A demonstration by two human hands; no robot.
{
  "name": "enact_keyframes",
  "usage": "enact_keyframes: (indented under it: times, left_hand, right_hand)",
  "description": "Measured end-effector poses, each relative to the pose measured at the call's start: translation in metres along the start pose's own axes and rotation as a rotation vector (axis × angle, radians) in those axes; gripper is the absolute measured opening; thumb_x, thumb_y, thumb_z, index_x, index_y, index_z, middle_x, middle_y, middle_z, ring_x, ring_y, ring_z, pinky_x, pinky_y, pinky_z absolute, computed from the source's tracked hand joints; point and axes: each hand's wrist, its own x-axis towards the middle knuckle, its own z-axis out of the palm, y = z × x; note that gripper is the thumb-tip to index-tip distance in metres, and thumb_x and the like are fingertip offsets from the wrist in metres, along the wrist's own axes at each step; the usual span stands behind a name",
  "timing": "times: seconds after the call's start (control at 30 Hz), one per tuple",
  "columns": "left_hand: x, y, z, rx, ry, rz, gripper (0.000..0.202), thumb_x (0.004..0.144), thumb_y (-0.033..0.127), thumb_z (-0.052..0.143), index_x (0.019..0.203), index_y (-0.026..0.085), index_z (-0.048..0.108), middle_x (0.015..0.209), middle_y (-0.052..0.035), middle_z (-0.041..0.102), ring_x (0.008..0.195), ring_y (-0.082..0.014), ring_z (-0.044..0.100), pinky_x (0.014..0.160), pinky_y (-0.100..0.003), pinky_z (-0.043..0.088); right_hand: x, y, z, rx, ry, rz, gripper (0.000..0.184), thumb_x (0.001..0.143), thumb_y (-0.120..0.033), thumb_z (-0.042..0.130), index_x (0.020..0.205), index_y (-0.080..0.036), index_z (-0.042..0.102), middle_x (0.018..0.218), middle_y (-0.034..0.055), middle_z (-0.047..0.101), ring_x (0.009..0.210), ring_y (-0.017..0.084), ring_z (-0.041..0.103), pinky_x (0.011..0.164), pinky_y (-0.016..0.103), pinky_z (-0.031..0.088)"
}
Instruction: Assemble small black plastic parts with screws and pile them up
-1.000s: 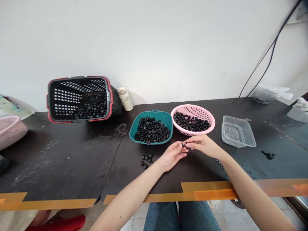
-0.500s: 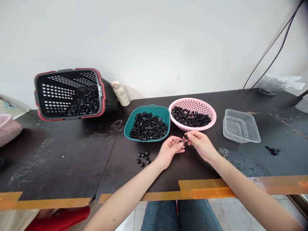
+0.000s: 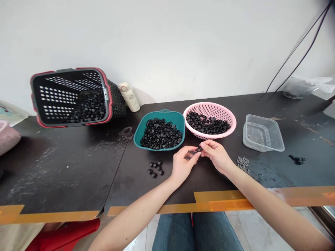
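Note:
In front of the pink basket my two hands meet over small black plastic parts (image 3: pixel 199 149). My left hand (image 3: pixel 183 164) pinches one side between thumb and fingers. My right hand (image 3: pixel 216 156) grips the other side, its fingertips partly covering the parts. To the left stands a teal basin (image 3: pixel 136 136) full of black round pieces. The pink basket (image 3: pixel 232 118) holds black ring-like pieces. Several black round caps (image 3: pixel 154 175) lie in a small group left of my left hand. A pile of metal screws (image 3: pixel 243 164) is beside my right forearm.
A clear plastic box (image 3: pixel 269 136) with a few screws stands at the right, near a small black heap (image 3: pixel 297 159). On the left, a tipped black basket (image 3: pixel 111 99) with red trim holds more black pieces. A white bottle (image 3: pixel 129 97) leans by the wall.
The black parts, held slightly apart before with a screw showing between them, are now together. My fingertips have closed in around them. The view has shifted slightly.

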Motion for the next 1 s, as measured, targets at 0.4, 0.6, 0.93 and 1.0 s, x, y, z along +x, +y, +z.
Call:
enact_keyframes:
  times: [0.4,0.6,0.93,1.0]
  left_hand:
    - [-0.001,0.004,-0.005,0.092,0.138,0.247,0.021,0.080,0.028,0.065,0.098,0.019,0.066,0.088,-0.0035,0.063,0.064,-0.0092,0.061,0.052,-0.019,0.052]
    - [-0.004,0.010,-0.007,0.125,0.173,0.359,0.019,0.079,0.021,0.066,0.099,0.020,0.066,0.092,-0.0031,0.061,0.064,-0.0060,0.057,0.053,-0.016,0.051]
    - [-0.006,0.015,-0.009,0.182,0.207,0.475,0.022,0.078,0.021,0.068,0.100,0.023,0.068,0.090,-0.0030,0.062,0.069,-0.0087,0.060,0.058,-0.019,0.055]
    - [-0.006,0.015,-0.009,0.183,0.209,0.488,0.022,0.078,0.022,0.068,0.100,0.023,0.068,0.089,-0.0027,0.063,0.066,-0.0081,0.059,0.057,-0.019,0.055]
  right_hand:
    - [-0.004,-0.003,-0.003,-0.066,-0.100,-0.052,0.027,0.066,-0.030,0.079,0.091,-0.021,0.075,0.085,0.0043,0.073,0.077,0.018,0.067,0.080,0.037,0.054]
    - [-0.005,-0.001,-0.005,-0.103,-0.132,-0.113,0.035,0.066,-0.027,0.080,0.099,-0.026,0.072,0.094,0.0040,0.073,0.090,0.020,0.065,0.087,0.038,0.051]
    - [-0.010,-0.004,0.000,-0.008,-0.216,-0.021,0.030,0.070,-0.029,0.077,0.100,-0.026,0.072,0.099,0.0037,0.071,0.088,0.018,0.064,0.087,0.036,0.050]
    - [-0.010,-0.004,0.000,-0.008,-0.217,-0.016,0.030,0.070,-0.028,0.077,0.100,-0.026,0.072,0.096,0.0039,0.071,0.086,0.017,0.064,0.086,0.036,0.050]
